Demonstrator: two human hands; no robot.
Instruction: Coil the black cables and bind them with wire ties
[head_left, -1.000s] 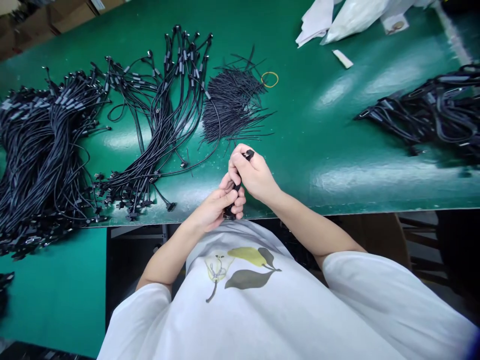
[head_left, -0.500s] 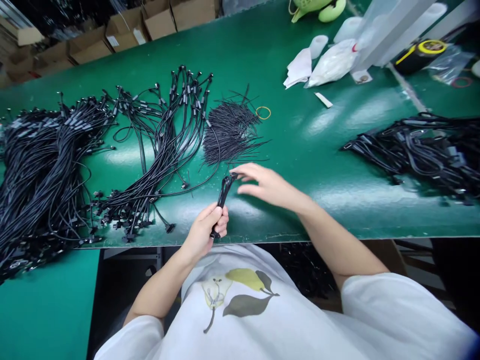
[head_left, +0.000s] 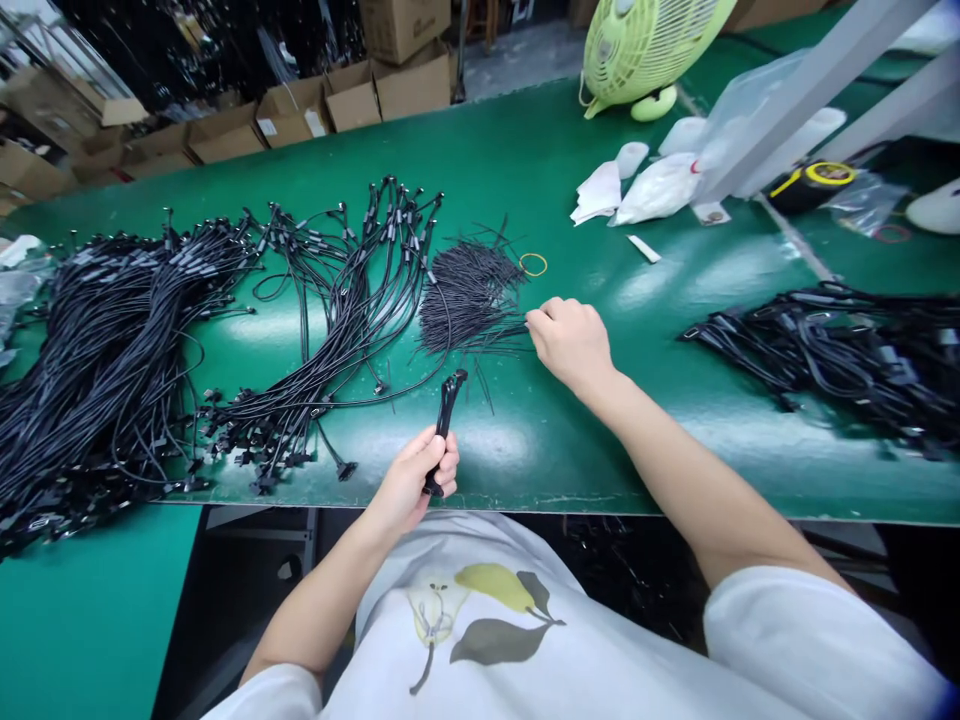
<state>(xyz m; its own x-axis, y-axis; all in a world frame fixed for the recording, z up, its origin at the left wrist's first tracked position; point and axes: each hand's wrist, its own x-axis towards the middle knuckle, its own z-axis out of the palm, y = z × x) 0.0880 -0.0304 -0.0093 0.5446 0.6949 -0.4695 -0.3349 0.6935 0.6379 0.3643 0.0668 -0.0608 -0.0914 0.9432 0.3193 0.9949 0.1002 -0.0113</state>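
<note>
My left hand (head_left: 421, 475) is closed round a folded black cable (head_left: 450, 400), held upright above the table's front edge with its looped end sticking out at the top. Further up and to the right, my right hand (head_left: 571, 342) pinches thumb and forefinger together at the right edge of a pile of thin black twist ties (head_left: 472, 295). The tip of a tie meets those fingertips; how much they hold is hard to see. A few loose ties lie between the pile and the folded cable.
Loose black cables (head_left: 360, 290) spread left of the ties, with a larger cable heap (head_left: 127, 340) beyond. Bundled cables (head_left: 840, 360) lie on the right. A yellow rubber band (head_left: 533, 264), tape measure (head_left: 814, 187), green fan (head_left: 649, 50) and metal post (head_left: 795, 95) stand or lie farther back.
My right hand has left the top of the folded cable, moved up and right to the twist ties, and closed its fingers. My left hand keeps its hold. The view has tilted up.
</note>
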